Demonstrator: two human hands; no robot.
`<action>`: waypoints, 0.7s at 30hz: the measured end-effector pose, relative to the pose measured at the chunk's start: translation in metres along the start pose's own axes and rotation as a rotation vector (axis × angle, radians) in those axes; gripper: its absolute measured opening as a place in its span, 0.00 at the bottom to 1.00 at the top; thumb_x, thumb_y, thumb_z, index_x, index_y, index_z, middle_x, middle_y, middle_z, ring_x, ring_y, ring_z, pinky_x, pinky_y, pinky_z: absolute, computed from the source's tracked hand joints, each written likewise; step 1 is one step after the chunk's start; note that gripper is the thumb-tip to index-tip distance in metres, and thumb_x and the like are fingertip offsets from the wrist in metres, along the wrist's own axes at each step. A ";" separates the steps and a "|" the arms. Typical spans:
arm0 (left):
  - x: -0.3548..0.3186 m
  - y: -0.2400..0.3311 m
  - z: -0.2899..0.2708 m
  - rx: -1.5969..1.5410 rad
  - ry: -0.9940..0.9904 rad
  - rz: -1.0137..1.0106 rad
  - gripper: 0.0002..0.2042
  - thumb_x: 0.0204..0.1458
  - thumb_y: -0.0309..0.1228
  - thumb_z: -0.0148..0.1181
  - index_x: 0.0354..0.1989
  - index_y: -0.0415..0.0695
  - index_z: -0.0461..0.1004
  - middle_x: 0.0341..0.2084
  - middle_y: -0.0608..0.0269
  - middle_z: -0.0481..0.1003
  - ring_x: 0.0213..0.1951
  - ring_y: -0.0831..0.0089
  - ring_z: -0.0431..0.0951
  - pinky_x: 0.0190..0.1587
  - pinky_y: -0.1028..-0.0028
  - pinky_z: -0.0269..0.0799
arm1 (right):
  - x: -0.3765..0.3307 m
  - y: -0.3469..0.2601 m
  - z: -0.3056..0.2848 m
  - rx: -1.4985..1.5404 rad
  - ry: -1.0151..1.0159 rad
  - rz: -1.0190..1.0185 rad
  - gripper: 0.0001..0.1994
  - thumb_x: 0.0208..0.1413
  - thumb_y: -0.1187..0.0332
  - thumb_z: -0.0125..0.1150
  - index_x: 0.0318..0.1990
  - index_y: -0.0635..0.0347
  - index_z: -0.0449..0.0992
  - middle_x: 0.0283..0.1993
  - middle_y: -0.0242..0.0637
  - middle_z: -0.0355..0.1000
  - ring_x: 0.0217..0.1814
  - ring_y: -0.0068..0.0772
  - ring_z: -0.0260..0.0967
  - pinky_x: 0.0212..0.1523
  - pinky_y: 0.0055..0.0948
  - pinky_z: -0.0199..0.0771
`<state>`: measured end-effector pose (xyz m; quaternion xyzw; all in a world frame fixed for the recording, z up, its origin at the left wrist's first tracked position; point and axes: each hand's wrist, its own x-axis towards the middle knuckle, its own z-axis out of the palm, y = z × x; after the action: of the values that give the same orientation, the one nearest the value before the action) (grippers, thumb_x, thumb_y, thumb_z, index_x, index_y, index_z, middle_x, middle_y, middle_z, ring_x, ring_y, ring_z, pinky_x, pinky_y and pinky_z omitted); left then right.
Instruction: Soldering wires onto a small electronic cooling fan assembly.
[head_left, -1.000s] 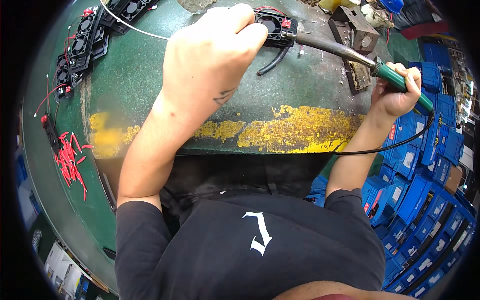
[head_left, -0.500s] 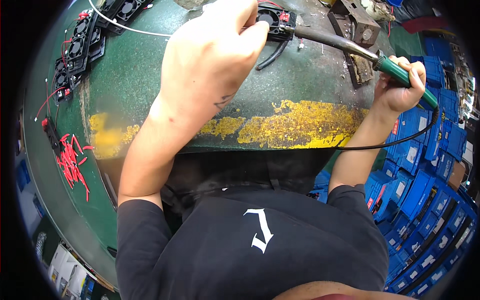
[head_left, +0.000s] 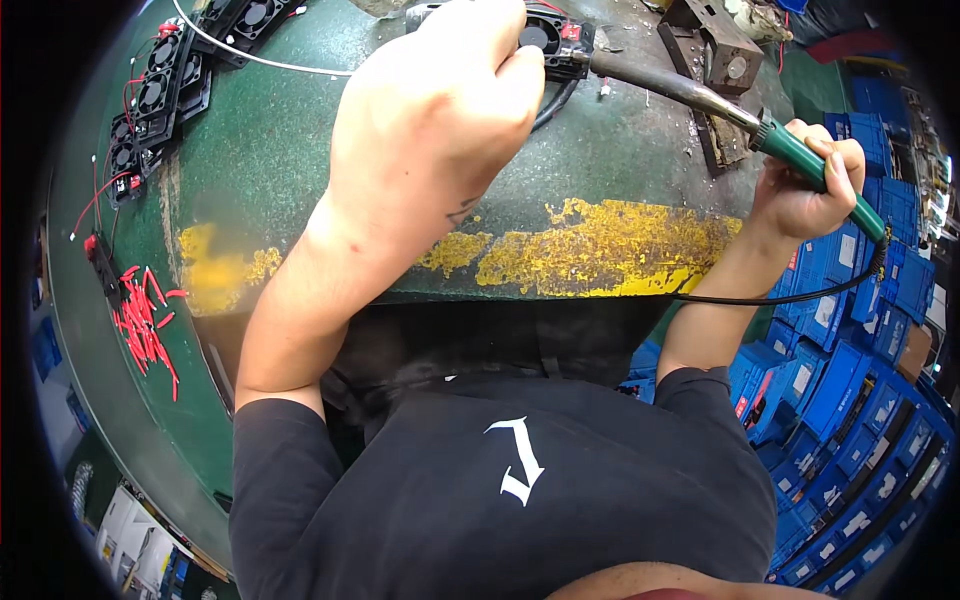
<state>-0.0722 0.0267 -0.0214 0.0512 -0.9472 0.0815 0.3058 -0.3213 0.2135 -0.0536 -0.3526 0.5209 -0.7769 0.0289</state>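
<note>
Your left hand (head_left: pixel 435 110) is curled in tight, partly hiding the fan (head_left: pixel 540 38) on the bench (head_left: pixel 250 150); can't tell what it's pinching. Your right hand (head_left: pixel 805 185) is wrapped round the handle of the iron (head_left: pixel 715 102), its probably-hot end right by the fan. One slip could scorch plastic or burn you. Also, the cord (head_left: pixel 785 300) crosses your forearm (head_left: pixel 715 325), so a snag could yank the iron.

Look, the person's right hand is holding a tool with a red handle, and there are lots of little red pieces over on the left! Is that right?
Not quite: the handle is green, not red. The head view shows it. The right hand does hold the tool, and the little red pieces are over on the left.
</note>
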 end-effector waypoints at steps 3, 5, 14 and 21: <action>0.003 0.000 -0.003 0.042 -0.007 0.035 0.05 0.46 0.22 0.62 0.32 0.39 0.77 0.27 0.59 0.70 0.29 0.61 0.75 0.30 0.66 0.72 | 0.000 -0.006 -0.004 0.011 -0.076 -0.004 0.09 0.52 0.66 0.51 0.24 0.60 0.67 0.19 0.40 0.66 0.19 0.29 0.57 0.20 0.26 0.56; 0.003 0.000 -0.005 0.072 -0.016 0.053 0.05 0.46 0.22 0.61 0.32 0.39 0.76 0.27 0.58 0.70 0.29 0.61 0.75 0.30 0.66 0.72 | -0.001 -0.007 -0.004 0.020 -0.090 -0.003 0.09 0.51 0.66 0.52 0.24 0.61 0.67 0.19 0.40 0.65 0.20 0.29 0.58 0.22 0.26 0.58; -0.002 0.003 0.005 0.021 -0.058 -0.005 0.05 0.46 0.22 0.59 0.32 0.39 0.76 0.29 0.58 0.71 0.31 0.60 0.76 0.31 0.66 0.73 | -0.002 -0.007 0.000 0.015 -0.105 -0.059 0.09 0.51 0.67 0.51 0.24 0.63 0.68 0.19 0.40 0.65 0.20 0.30 0.59 0.26 0.29 0.62; -0.007 0.006 0.021 -0.127 0.028 -0.111 0.04 0.49 0.24 0.66 0.33 0.41 0.80 0.27 0.61 0.70 0.30 0.62 0.76 0.30 0.66 0.72 | -0.003 -0.006 0.001 0.002 -0.094 -0.071 0.09 0.51 0.67 0.51 0.25 0.64 0.68 0.19 0.41 0.65 0.20 0.30 0.58 0.23 0.27 0.59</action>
<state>-0.0793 0.0295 -0.0431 0.0828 -0.9419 0.0049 0.3254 -0.3166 0.2167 -0.0503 -0.4070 0.5054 -0.7604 0.0260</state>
